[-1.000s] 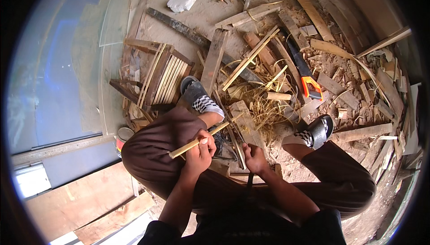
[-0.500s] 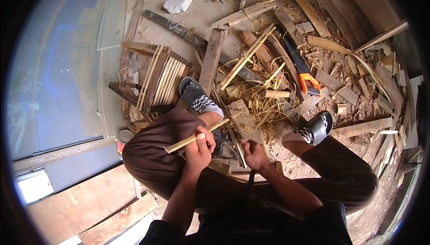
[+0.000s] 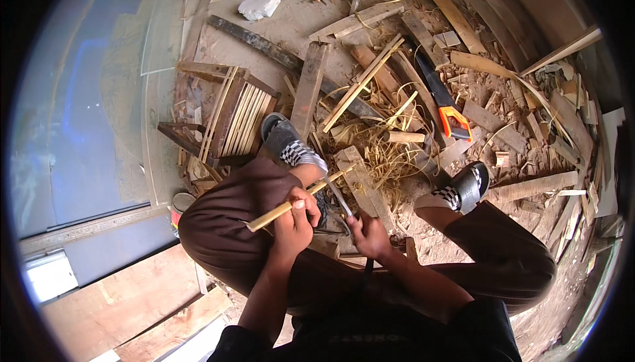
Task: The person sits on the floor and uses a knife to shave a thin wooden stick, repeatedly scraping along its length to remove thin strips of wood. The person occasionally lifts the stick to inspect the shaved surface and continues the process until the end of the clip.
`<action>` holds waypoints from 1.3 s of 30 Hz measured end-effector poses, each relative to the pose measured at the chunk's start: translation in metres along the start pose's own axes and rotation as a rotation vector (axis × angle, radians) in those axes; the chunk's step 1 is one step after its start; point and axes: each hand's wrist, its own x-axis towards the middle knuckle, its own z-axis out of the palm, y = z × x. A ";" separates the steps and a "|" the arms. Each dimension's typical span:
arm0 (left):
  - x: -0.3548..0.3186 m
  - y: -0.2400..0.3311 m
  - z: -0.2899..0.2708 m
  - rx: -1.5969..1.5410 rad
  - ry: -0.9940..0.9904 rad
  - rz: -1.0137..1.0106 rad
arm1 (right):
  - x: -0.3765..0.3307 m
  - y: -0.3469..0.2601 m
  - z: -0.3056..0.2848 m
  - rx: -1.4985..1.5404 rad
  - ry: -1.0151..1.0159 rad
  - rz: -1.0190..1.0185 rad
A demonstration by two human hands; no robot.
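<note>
We noted the knife had swung into view since the earlier frame, right hand in closed grip around it; left hand gripped the yellowish strip over the left leg.

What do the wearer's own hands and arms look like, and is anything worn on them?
The left hand and right hand are ungloved. The forearms are uncovered, with nothing visibly worn on them. Plain black sleeves end around the elbows, belonging to a black shirt with faint pale lettering across the chest. Whether there are rings, I can't tell.
</note>
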 end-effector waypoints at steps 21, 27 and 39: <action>0.004 -0.005 0.003 -0.013 0.000 0.021 | 0.019 0.068 0.002 -0.071 0.087 0.273; 0.004 -0.003 0.002 -0.022 0.029 0.020 | -0.001 0.035 -0.003 -0.116 0.024 -0.053; 0.007 -0.002 0.001 0.022 0.056 -0.010 | -0.003 0.043 -0.003 -0.131 0.012 -0.050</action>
